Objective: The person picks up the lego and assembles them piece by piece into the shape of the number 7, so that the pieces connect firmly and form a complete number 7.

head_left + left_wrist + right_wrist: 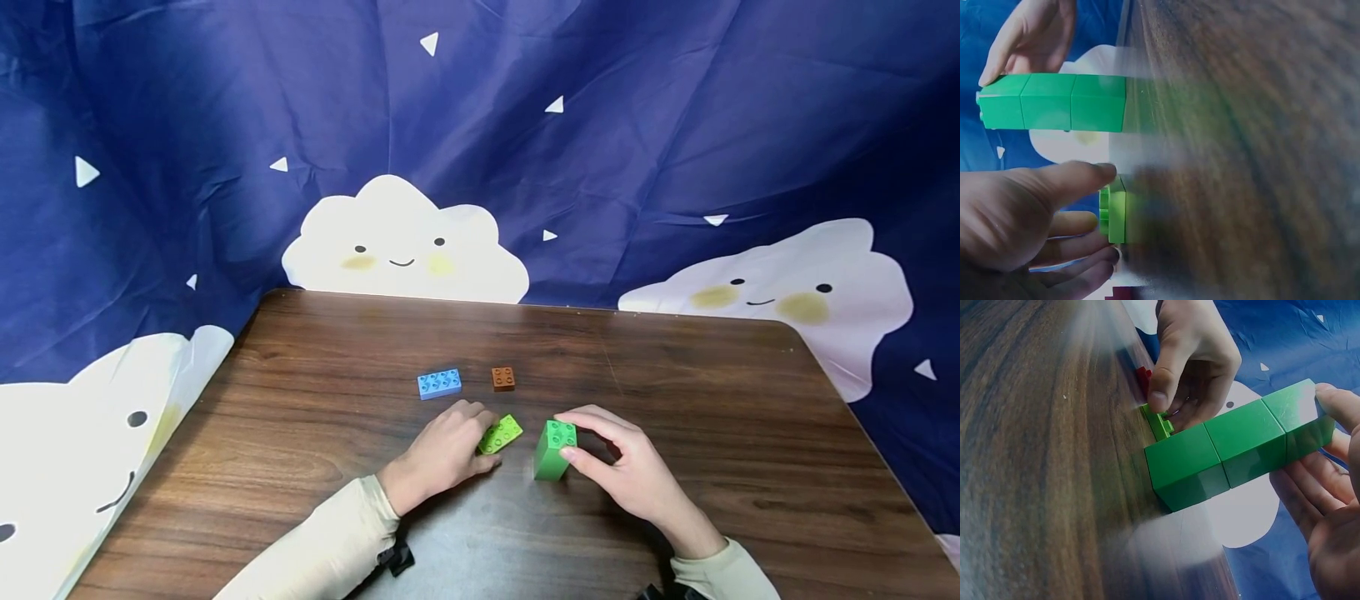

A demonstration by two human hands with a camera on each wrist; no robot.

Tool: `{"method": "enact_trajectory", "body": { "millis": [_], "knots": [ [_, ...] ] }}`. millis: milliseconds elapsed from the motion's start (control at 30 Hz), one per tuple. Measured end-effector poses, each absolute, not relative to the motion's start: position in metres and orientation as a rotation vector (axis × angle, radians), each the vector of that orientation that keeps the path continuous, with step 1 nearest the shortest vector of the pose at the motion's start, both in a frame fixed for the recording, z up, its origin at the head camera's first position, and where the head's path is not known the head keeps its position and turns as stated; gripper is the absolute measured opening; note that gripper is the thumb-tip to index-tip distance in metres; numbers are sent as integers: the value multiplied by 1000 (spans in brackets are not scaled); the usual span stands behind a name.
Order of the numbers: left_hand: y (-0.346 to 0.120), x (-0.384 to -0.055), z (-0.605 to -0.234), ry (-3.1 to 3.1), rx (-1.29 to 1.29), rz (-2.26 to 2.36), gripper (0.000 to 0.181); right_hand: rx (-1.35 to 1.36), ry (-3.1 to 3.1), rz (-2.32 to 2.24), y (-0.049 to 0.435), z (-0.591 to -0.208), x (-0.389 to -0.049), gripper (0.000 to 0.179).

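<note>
A tall stack of green toy building blocks (551,457), three blocks high in the wrist views, stands on the wooden table. My right hand (633,467) grips its top block between thumb and fingers. To the left of the stack, a flat lime green toy brick (501,434) with studs lies on the table. My left hand (446,446) pinches this brick, thumb on the near side and fingers on the far side. Part of the brick is hidden under the fingers.
Beyond the left hand lie a blue studded brick (439,384) and a small brown-orange brick (503,379). A red piece (1143,378) shows partly past the left hand in the right wrist view. Behind the table (675,375) hangs a blue cloud-print cloth (465,125).
</note>
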State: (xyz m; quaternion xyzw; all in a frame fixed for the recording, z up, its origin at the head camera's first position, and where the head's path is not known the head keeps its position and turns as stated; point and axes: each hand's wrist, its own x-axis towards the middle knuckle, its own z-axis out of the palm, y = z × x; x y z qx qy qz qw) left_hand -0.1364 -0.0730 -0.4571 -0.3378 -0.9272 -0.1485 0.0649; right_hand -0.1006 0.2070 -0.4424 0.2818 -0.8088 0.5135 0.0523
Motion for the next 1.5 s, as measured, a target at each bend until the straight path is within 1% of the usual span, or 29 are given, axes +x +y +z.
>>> {"method": "enact_trajectory", "body": {
  "millis": [200,400,567,1067,1500],
  "knots": [
    [-73,-137,-458,-2788,-1035,-432,34,849,-2463,1557,207,-444,-101,39],
    [-75,-137,-459,-2788,-1001,-505,32,847,-2460,1559,207,-446,-102,40],
    [-78,-137,-455,-2739,-1027,-580,30,863,-2443,1554,208,-447,-102,41],
    [-88,-131,-421,-2647,-1046,-872,33,847,-2455,1559,207,-445,-100,43],
    [-91,-124,-395,-2570,-1102,-948,36,857,-2440,1548,208,-446,-102,44]
  ]
}}
